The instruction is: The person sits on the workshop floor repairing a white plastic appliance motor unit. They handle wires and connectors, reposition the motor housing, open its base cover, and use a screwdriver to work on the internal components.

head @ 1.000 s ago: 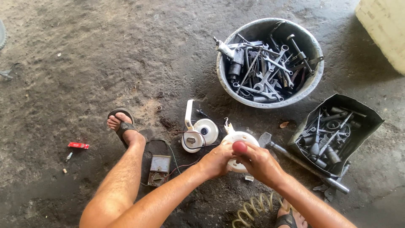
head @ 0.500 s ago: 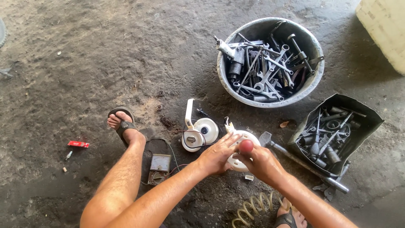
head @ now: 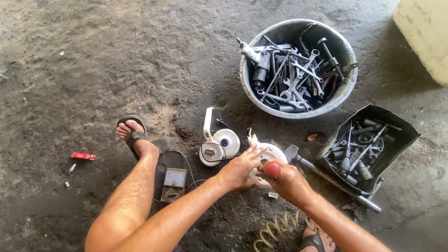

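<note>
Squatting on the concrete floor (head: 93, 70), you have both hands on a round white housing (head: 270, 156) that lies on the ground just below the grey tub of wrenches (head: 298, 70). Your left hand (head: 238, 170) presses flat on its rim, fingers spread wide. Your right hand (head: 287, 182) is closed around a red-handled tool (head: 272, 169), its tip hidden against the housing, so I cannot tell what it engages. A second white part (head: 219, 142), with wires running from it, already lies apart just left of the housing, and a small meter (head: 173, 182) sits further left by your shin. Judging from this, the unit is partly taken apart; the piece under your hands is not finished.
</note>
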